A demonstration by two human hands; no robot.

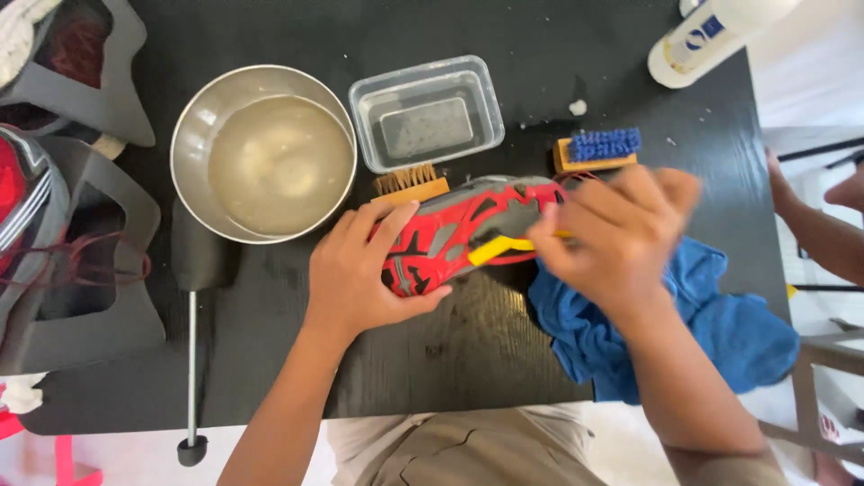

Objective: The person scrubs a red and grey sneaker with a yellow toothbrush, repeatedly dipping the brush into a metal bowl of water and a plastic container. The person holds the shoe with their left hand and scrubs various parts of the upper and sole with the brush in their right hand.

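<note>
Near the middle of the black bench point(504, 351): a red and grey shoe point(468, 229), sole up, lying crosswise with a yellow patch showing on the sole. Left hand point(360, 270) wrapped round the shoe's near end, fingers over the top, thumb under the lower edge, clamping it in place. Right hand point(616, 234) over the shoe's other end, motion-blurred; fingers curled, but whether closed on anything impossible to tell, and that end of the shoe hidden beneath it. Under the right forearm, a crumpled blue cloth point(720, 333) spilling over the bench edge. Just behind the shoe, a wooden brush with tan bristles point(409, 183), partly covered by the shoe and left fingers; further right, a wooden brush with blue bristles point(598, 148). Behind these, a clear plastic tub point(425, 112) holding a little water and a metal bowl point(263, 153) of cloudy liquid. At the top right, a white bottle point(711, 36), cut off by the frame. At the left edge, grey shoe pieces point(85, 225), only partly visible.
</note>
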